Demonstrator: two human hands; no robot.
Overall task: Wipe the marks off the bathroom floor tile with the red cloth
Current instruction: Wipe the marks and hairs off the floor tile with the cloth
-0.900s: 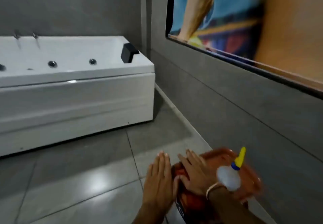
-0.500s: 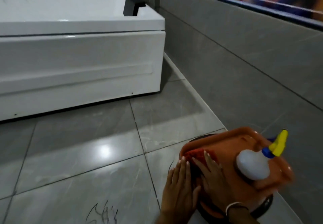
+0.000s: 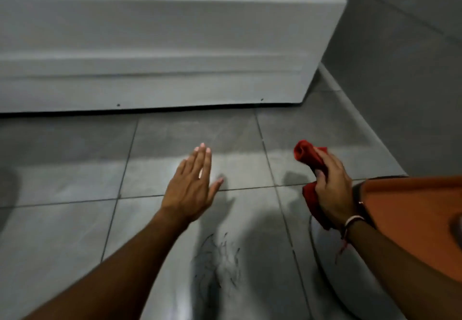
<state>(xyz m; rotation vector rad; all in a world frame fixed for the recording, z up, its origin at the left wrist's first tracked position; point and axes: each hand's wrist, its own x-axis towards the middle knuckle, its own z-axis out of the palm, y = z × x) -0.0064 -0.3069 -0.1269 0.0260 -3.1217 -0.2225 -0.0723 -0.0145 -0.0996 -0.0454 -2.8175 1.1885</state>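
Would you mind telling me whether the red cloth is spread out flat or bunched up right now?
Bunched up. The red cloth is crumpled in the right hand, ends sticking out above and below its grip.

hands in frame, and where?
2. Left hand open, held over the floor tile; right hand gripping the red cloth beside the orange tray.

Counts: two hands, left hand (image 3: 190, 186) spread flat with nothing in it, right hand (image 3: 333, 189) gripping one red cloth (image 3: 310, 157). One patch of dark scribbled marks (image 3: 217, 257) on the grey floor tile (image 3: 75, 232). One white bathtub (image 3: 162, 44) at top. One orange tray (image 3: 410, 207) at right edge. One bracelet (image 3: 351, 221) on the right wrist. Tiles: several, full number cut off by the frame.
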